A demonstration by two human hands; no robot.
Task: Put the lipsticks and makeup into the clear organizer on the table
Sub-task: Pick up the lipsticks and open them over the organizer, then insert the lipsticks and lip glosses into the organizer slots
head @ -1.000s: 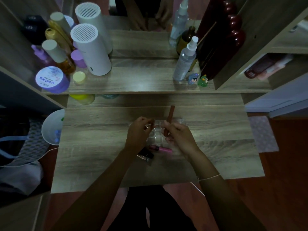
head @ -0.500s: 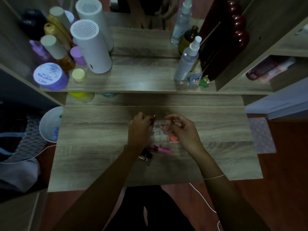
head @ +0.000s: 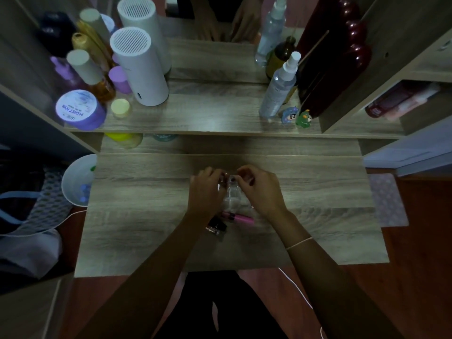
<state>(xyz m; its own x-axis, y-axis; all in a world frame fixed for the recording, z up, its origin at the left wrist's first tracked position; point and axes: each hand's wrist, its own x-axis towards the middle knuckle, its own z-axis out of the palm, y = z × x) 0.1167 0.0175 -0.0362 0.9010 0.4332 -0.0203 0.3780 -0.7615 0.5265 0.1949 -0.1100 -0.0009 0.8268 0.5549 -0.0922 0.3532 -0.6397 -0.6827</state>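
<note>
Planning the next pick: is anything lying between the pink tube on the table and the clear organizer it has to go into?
Nothing visible. The pink tube lies on the table at the near edge of the clear organizer, beside a dark item. The left hand and right hand flank the organizer.

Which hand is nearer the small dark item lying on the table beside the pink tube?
Left. The left hand is just above the dark item; the right hand is farther, up and to its right.

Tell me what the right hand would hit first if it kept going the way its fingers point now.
The right hand curls leftward over the clear organizer; going on, it would probably meet the left hand first, at the fingertips just across the organizer's top. Depth is unclear.
</note>
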